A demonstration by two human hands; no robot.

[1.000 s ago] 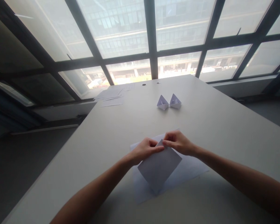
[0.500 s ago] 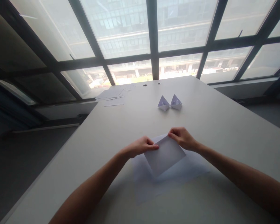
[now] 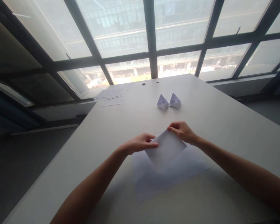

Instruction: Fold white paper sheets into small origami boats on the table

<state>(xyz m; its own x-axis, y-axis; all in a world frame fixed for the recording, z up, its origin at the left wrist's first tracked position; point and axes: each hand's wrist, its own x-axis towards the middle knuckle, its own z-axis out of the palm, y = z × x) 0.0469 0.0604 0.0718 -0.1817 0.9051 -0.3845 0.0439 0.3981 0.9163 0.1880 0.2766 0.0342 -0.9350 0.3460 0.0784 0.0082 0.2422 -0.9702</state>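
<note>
A folded piece of white paper (image 3: 166, 147) is held up between both hands, tilted, with one corner pointing down. My left hand (image 3: 142, 142) grips its left edge, thumb on the near face and fingers behind. At the top corner, my right hand (image 3: 180, 130) pinches the paper between thumb and fingers. Beneath it, a larger white sheet (image 3: 151, 183) lies flat on the table. Farther off stand two folded paper boats, the left one (image 3: 162, 102) and the right one (image 3: 175, 101), side by side and almost touching.
The white table (image 3: 214, 124) stretches away towards a wall of windows (image 3: 177, 31) with dark frames. Several loose sheets of paper (image 3: 109, 93) lie at its far left edge. A small round hole (image 3: 143, 84) shows near the far end.
The folded paper and both hands are slightly higher in view. The fingers of my left hand have loosened and spread a little behind the paper. My right hand keeps its pinch.
</note>
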